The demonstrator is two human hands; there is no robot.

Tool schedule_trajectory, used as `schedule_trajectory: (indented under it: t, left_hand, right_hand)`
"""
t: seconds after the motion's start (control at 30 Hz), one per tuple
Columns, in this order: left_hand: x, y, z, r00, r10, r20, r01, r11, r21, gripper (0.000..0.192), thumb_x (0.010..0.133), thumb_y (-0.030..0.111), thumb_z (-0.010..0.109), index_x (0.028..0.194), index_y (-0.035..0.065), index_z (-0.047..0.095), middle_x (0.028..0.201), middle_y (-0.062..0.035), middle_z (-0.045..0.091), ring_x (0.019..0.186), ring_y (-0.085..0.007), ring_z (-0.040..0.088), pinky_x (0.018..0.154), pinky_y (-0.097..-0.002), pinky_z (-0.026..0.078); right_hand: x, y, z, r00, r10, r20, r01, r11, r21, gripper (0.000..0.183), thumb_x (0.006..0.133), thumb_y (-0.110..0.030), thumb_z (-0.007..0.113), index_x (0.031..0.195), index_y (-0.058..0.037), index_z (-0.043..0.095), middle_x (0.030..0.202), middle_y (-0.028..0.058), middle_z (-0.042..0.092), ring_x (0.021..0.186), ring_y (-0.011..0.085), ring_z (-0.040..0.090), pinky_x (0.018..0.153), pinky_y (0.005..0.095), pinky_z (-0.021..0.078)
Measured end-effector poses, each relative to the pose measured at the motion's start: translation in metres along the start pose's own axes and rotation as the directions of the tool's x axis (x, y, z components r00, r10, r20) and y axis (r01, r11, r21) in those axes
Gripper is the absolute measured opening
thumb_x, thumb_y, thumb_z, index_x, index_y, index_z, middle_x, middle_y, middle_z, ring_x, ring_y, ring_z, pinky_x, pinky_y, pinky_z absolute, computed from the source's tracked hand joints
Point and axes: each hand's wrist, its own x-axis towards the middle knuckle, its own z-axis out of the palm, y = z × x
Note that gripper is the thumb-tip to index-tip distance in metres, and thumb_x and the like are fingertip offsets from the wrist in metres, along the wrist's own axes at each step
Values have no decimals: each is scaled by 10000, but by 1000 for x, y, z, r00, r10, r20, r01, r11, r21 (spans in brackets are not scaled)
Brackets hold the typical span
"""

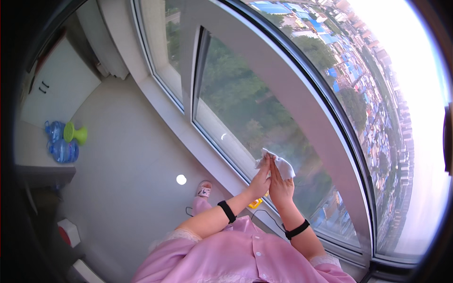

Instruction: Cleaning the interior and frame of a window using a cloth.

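Note:
My left hand [261, 181] and my right hand [282, 189] are side by side, fingers extended and fingertips close together. Both hold a crumpled white cloth [285, 167], which spreads out beyond the fingers on either side. Behind it lies the lower window pane [233, 85], set in a pale frame; whether the cloth touches the glass is hard to tell. A yellow object [255, 203], partly hidden by my left forearm, sits on the window sill [187, 141]. Each forearm wears a black strap.
A thin black cable [263, 211] runs near the sill. My slippered foot [204, 189] stands on the grey floor [134, 141]. Farther left are blue water jugs [63, 151], a lime-green stool [76, 133] and a white cabinet [62, 83]. A curtain [101, 39] hangs beyond.

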Motion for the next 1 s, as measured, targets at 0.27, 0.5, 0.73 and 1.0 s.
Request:
schedule_trajectory:
  t: [0.27, 0.5, 0.73, 1.0]
  left_hand:
    - [10, 44, -14, 988, 137, 66, -151, 946, 287, 795, 881, -70, 472, 1574, 42, 97, 1624, -209, 142, 1514, -342, 61, 1199, -375, 166]
    - [88, 95, -111, 927, 343, -154, -270, 891, 365, 784, 913, -125, 471, 1586, 146, 172, 1555, -100, 351, 1412, -235, 345, 1162, -328, 268]
    - [80, 119, -76, 913, 400, -84, -312, 815, 489, 777, 889, -126, 446, 1579, 90, 162, 1598, -137, 256, 1477, -309, 222, 1181, -395, 232]
    - [41, 137, 22, 857, 477, 193, -468, 567, 677, 738, 871, -69, 499, 1536, -28, 181, 1589, -294, 137, 1475, -499, 26, 1184, -546, 158]
  right_hand:
    - [6, -10, -26, 985, 93, -144, -69, 985, 161, 713, 810, -65, 565, 1503, -101, 400, 1541, 28, 410, 1401, 160, 410, 1128, 363, 352]
    - [131, -59, -48, 975, 39, -219, 52, 918, 394, 497, 964, -102, 487, 1458, -143, 456, 1450, -26, 494, 1338, 149, 460, 1134, 302, 357]
    - [103, -37, -79, 973, 189, -134, -53, 746, 664, 493, 964, -139, 525, 1454, -163, 473, 1458, -42, 484, 1343, 144, 453, 1120, 290, 374]
    - [4, 34, -102, 880, 411, -236, -135, 695, 706, 367, 965, -195, 620, 1331, -183, 603, 1255, 27, 644, 1091, 206, 628, 933, 305, 501]
